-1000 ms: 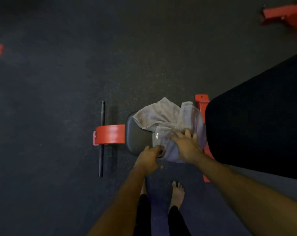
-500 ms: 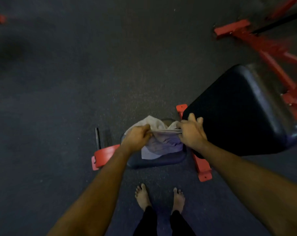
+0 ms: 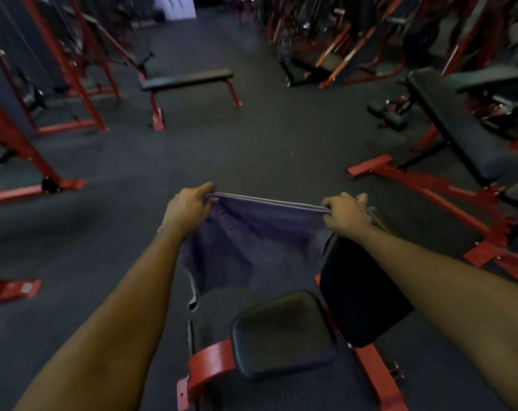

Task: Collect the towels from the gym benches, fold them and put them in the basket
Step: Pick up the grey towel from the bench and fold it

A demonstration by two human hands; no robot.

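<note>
Holds the towel [image 3: 252, 241] up in the air, clear of the seat pad [image 3: 284, 333] it lay on a second ago, stretched much wider than before. Cannot make out the far racks for blur. Pinches the top hem at either end with left hand [image 3: 186, 207] and right hand [image 3: 345, 215], fingers curled, forearms reaching forward.

No writing, label, brand or number can be read anywhere here.

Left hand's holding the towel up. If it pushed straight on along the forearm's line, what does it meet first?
Nothing near: past the left hand and the towel edge it grips lies open floor. The flat bench sits left of that line, though depth is unclear.
</note>
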